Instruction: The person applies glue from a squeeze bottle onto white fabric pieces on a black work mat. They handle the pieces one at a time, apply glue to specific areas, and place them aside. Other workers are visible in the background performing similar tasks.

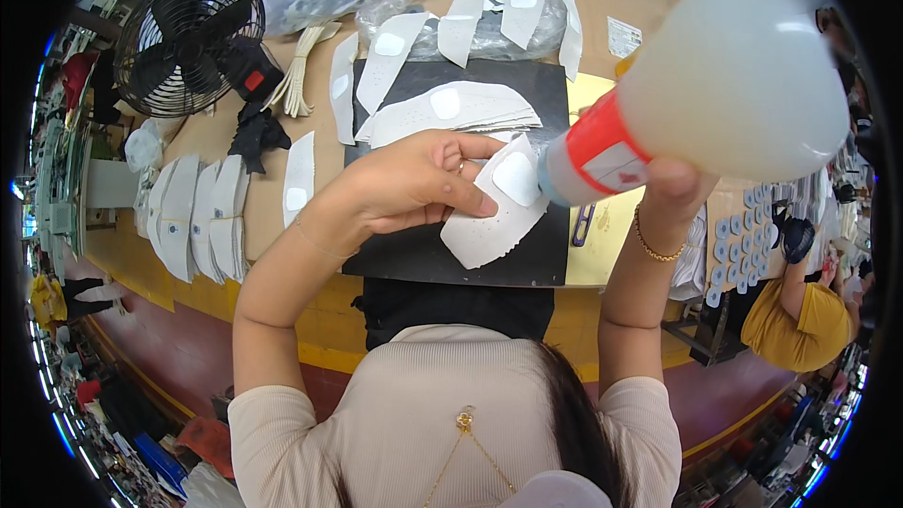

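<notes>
In my left hand (pixel 428 183) is a pale, perforated fabric piece (pixel 489 233), pinched between thumb and fingers over the black mat. A smooth white patch (pixel 517 179) sits on it. My right hand (pixel 679 186) grips a large translucent bottle (pixel 743 75) with a red band, tilted so its narrower end meets the patch's right edge; whether it touches cannot be made out. Most of my right fingers are hidden behind the bottle. Just beyond my left hand, a stack of similar pale pieces (pixel 480 108) lies on the black mat (pixel 414 259).
More patched pieces (pixel 390 47) lean along a clear plastic bag (pixel 414 9) at the back. Left are a black fan (pixel 179 38), white strips (pixel 299 71) and tied bundles (pixel 193 216). At right lie a purple-handled tool (pixel 583 224), rows of round tags (pixel 738 235) and a person in yellow (pixel 790 325).
</notes>
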Tool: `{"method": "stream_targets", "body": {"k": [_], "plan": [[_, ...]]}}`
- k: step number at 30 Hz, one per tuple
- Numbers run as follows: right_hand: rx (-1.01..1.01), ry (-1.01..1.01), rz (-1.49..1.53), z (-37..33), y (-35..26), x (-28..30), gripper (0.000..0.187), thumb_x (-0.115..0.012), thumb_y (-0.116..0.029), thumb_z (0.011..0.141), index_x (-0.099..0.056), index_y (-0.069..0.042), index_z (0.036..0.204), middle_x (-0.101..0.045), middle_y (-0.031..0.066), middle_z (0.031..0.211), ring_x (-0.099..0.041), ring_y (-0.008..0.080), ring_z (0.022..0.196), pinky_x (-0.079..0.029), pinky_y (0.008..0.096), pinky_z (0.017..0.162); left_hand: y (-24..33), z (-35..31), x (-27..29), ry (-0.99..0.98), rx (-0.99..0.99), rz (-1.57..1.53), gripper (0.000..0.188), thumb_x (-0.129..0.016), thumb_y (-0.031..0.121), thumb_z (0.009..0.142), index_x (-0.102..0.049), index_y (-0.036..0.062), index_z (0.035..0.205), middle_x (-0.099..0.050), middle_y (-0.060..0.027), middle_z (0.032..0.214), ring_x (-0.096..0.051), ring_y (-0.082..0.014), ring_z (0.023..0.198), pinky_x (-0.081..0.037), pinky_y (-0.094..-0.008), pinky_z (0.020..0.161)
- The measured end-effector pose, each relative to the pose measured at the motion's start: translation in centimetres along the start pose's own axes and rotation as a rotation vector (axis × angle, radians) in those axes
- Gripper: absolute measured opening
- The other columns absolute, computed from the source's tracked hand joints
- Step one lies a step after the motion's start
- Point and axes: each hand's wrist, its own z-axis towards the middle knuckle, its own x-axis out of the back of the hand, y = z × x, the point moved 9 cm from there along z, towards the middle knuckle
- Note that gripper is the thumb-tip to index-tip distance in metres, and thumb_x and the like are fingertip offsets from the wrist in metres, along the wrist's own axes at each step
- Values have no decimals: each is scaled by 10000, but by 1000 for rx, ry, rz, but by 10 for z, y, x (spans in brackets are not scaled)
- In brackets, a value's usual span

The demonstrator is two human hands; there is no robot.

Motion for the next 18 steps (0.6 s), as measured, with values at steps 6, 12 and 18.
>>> {"method": "stream_targets", "body": {"k": [6,12,18], "plan": [[-46,-109,-201,-23,33,25,920,-792,-559,677,-432,73,1242,-571,239,1134,-672,380,882,-602,497,687,1,2,-11,-32,4,-46,600,-615,-155,773,-438,-64,1339,-656,-162,1149,-678,-199,998,-565,-273,827],[-183,-37,626,-38,24,58,958,-780,-577,689,-382,81,1260,-528,201,1087,-623,311,941,-574,469,773,-6,16,-19,-69,23,-45,617,-609,-153,777,-424,-50,1356,-661,-149,1132,-671,-190,1001,-562,-291,838],[-73,25,936,-41,-13,135,954,-703,-603,768,-327,94,1300,-502,217,1124,-579,336,1036,-526,515,851,-22,84,-75,-251,19,7,656,-614,-100,790,-381,-30,1399,-636,-153,1162,-634,-191,1052,-516,-303,897]]}}
